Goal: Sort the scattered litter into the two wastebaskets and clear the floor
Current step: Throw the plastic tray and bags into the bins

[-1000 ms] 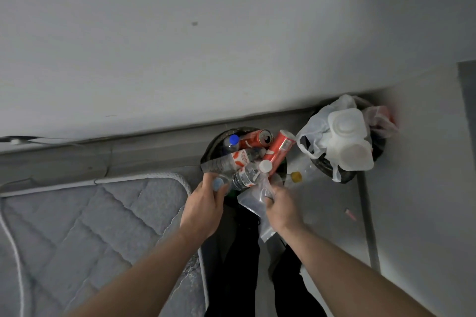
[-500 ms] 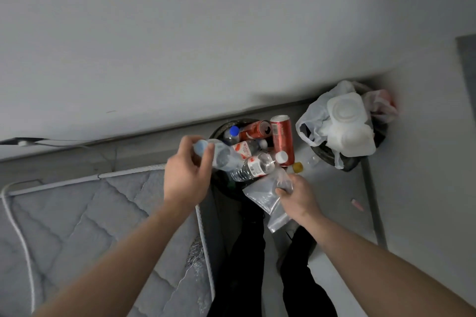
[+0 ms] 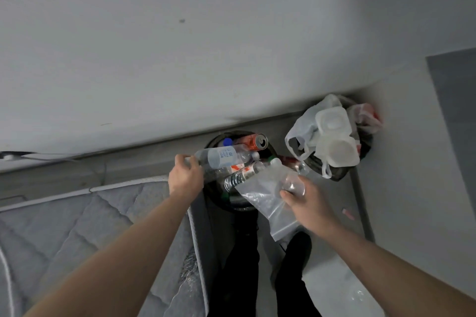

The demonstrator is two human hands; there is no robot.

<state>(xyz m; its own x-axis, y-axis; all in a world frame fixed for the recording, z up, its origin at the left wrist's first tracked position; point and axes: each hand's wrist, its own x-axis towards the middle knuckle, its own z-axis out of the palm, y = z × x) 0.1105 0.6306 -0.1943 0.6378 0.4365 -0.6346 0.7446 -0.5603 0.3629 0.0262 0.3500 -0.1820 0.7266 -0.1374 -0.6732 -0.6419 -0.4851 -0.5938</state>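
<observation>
Left hand (image 3: 186,178) grips a bottle (image 3: 223,157) (over the wastebasket (image 3: 215,139)), beside the mattress (image 3: 77,219).

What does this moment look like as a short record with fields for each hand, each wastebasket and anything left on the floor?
left hand: grips a clear water bottle by its end, lying over the left bin
right hand: pinches a clear zip bag
left wastebasket: dark, round, piled with plastic bottles and a red can
right wastebasket: holds a white plastic bag and white tubs
floor litter: small pink scrap near the right wall
beside left arm: grey quilted mattress
</observation>
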